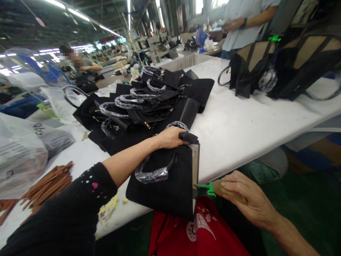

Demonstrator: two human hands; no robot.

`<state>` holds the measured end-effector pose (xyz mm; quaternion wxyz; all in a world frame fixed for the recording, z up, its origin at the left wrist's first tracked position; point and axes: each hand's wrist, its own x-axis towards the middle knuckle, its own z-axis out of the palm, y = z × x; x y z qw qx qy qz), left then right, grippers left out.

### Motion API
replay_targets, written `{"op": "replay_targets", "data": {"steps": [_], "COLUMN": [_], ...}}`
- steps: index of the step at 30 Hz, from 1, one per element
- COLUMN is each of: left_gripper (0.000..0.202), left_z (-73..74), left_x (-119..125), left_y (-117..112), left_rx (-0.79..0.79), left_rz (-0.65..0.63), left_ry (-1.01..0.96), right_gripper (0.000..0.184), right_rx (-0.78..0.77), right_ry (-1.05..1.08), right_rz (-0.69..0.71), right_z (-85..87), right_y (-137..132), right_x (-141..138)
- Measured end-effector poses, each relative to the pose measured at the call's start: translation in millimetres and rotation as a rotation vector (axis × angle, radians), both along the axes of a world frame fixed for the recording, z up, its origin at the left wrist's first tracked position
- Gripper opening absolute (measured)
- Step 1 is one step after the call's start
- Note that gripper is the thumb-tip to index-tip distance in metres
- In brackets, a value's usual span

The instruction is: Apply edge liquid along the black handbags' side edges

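Note:
A black handbag [165, 188] lies at the table's near edge, its side turned to the right and showing a pale strip along the edge. My left hand [172, 138] is closed on the bag's upper corner, gripping a folded black flap. One bag handle [153, 175] is wrapped in clear plastic. In my right hand [247, 199] is a glue bottle [230, 192] with a green nozzle, my fingers wrapped round it. The nozzle's tip points left and meets, or nearly meets, the pale strip; I cannot tell whether it touches.
Behind the bag is a pile of black handbags [149, 96] on the white table [234, 124]. More bags [253, 67] stand at the far right. Brown strips [50, 185] and plastic sacks [21, 156] lie to the left. A person [242, 28] stands across the table; another sits farther left.

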<state>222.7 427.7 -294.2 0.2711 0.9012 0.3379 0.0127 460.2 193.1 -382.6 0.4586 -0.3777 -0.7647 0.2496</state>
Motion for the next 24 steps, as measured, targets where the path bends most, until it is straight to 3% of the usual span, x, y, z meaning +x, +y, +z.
{"op": "replay_targets", "data": {"steps": [2, 6, 10, 13, 16, 21, 24], "left_gripper": [0.016, 0.019, 0.023, 0.022, 0.018, 0.009, 0.011], "left_z": [0.2, 0.2, -1.9, 5.9, 32.2, 94.5, 110.1], "left_x": [-0.7, -1.5, -2.3, -5.1, -11.4, -23.7, -28.6], "left_y": [0.0, -0.1, 1.8, 0.6, -6.9, -28.9, -43.7], "left_rx": [0.012, 0.005, -0.018, 0.002, 0.034, 0.137, 0.22], "left_rz": [0.002, 0.013, 0.01, 0.004, 0.011, 0.031, 0.055], "left_ry": [0.002, 0.005, -0.01, -0.006, 0.005, 0.049, 0.093], "right_gripper": [0.031, 0.021, 0.026, 0.026, 0.031, 0.034, 0.03], "right_rx": [0.029, -0.073, -0.009, -0.037, -0.028, 0.048, 0.104], "right_ry": [-0.002, -0.03, -0.006, -0.037, -0.049, -0.112, -0.151], "right_rz": [-0.062, 0.027, -0.046, 0.001, 0.048, -0.015, -0.073], "right_z": [-0.5, -0.3, -1.2, -2.8, -1.1, 7.3, 6.5], "right_y": [0.9, 1.2, 0.5, 0.1, 1.3, 15.1, 27.5], "right_x": [0.5, 1.3, 1.7, 0.1, -2.5, -3.6, -4.1]}}
